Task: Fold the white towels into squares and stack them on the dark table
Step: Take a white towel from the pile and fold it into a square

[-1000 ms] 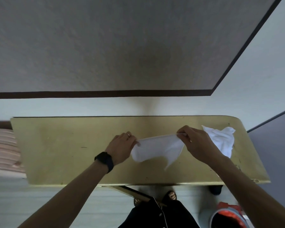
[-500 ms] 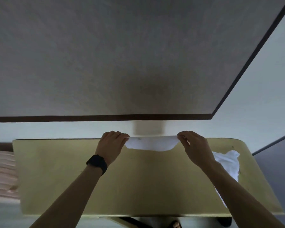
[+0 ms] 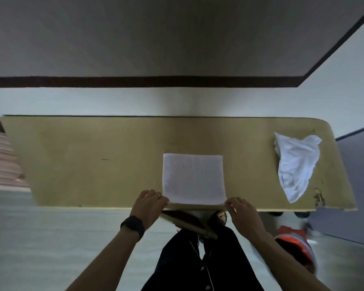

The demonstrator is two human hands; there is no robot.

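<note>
A white towel (image 3: 193, 178) lies spread flat as a square on the yellowish table (image 3: 93, 160), near its front edge. My left hand (image 3: 148, 206) pinches the towel's near left corner, and my right hand (image 3: 243, 213) pinches its near right corner. A black band sits on my left wrist. A second white towel (image 3: 295, 164) lies crumpled at the table's right end, apart from both hands.
A wall with a dark baseboard (image 3: 147, 81) runs behind the table. Pink striped fabric (image 3: 2, 162) shows at the left. A red and white object (image 3: 296, 248) sits on the floor at the lower right. The table's front right edge (image 3: 319, 198) is chipped.
Both hands swung the towel up to the far edge, then pulled it back toward me and laid it out flat on the table. The crumpled towel stayed put.
</note>
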